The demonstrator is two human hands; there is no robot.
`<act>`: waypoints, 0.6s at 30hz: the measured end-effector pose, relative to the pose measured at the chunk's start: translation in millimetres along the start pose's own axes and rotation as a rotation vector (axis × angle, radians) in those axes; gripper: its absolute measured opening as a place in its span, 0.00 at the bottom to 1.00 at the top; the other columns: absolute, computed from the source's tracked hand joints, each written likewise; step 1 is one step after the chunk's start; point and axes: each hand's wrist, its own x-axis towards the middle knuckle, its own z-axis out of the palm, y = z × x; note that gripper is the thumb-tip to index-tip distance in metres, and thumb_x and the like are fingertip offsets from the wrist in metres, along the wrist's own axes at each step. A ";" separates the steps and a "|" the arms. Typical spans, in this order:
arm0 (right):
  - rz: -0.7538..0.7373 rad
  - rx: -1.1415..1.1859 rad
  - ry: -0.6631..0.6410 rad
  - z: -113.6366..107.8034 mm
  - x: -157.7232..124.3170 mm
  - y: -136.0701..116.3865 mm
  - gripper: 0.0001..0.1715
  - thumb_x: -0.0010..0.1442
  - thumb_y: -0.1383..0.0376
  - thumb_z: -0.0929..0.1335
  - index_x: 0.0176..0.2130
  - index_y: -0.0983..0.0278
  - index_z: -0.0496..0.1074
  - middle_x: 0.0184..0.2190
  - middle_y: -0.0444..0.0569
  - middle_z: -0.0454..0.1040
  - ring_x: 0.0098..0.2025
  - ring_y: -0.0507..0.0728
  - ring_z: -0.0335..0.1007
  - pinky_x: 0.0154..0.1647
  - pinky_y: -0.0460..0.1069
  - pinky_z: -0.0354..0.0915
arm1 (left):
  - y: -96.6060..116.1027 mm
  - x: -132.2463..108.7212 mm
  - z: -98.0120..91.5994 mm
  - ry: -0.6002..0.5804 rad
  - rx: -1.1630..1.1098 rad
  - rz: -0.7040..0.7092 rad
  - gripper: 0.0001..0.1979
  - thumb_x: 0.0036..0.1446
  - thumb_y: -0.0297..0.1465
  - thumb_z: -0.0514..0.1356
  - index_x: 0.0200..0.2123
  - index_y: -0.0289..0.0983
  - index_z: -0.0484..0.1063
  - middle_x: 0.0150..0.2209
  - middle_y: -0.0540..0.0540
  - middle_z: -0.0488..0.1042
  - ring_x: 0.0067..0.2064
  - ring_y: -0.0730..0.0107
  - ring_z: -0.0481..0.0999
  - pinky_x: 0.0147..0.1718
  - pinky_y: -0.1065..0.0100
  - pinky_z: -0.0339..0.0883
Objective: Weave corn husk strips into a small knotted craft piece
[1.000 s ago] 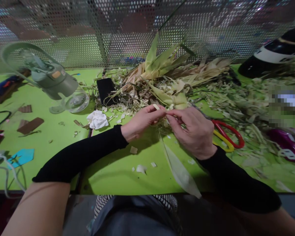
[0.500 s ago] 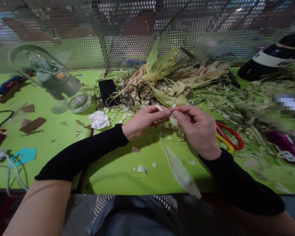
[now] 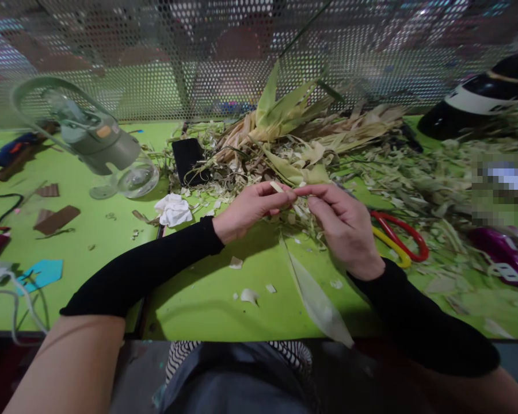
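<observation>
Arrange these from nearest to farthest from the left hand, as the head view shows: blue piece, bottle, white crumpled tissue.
From the left hand:
1. White crumpled tissue: to its left.
2. Bottle: farther left and back.
3. Blue piece: far left, toward the front.

Husk scraps [image 3: 397,171] across green table [image 3: 190,310]

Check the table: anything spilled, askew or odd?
Yes, slightly. The tip of the long pale leaf pokes past the front edge of the table, so it could get knocked off. The black phone lies among loose plant scraps, some crossing one corner: odd spot for a phone.
</observation>
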 end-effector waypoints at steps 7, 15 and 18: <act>0.012 0.086 -0.072 4.9 -1.3 1.9 0.06 0.64 0.64 0.68 0.43 0.59 0.74 0.19 0.37 0.53 0.19 0.50 0.46 0.21 0.49 0.43 | 2.1 0.7 1.2 0.032 0.019 -0.013 0.09 0.60 0.29 0.64 0.28 0.34 0.69 0.27 0.55 0.67 0.26 0.82 0.61 0.30 0.73 0.56; -0.020 0.144 -0.135 3.1 -0.9 0.8 0.09 0.64 0.65 0.68 0.46 0.59 0.69 0.19 0.35 0.53 0.20 0.50 0.47 0.22 0.49 0.46 | -2.4 3.0 -1.2 -0.045 -0.009 -0.012 0.05 0.56 0.26 0.66 0.30 0.34 0.71 0.29 0.53 0.71 0.30 0.80 0.65 0.34 0.71 0.56; -0.046 0.139 -0.131 3.8 -0.3 1.3 0.14 0.64 0.64 0.68 0.50 0.59 0.67 0.18 0.34 0.55 0.19 0.50 0.48 0.22 0.49 0.47 | -4.1 3.5 -1.3 -0.034 -0.023 0.009 0.05 0.56 0.27 0.66 0.30 0.34 0.72 0.29 0.54 0.70 0.30 0.80 0.64 0.34 0.71 0.56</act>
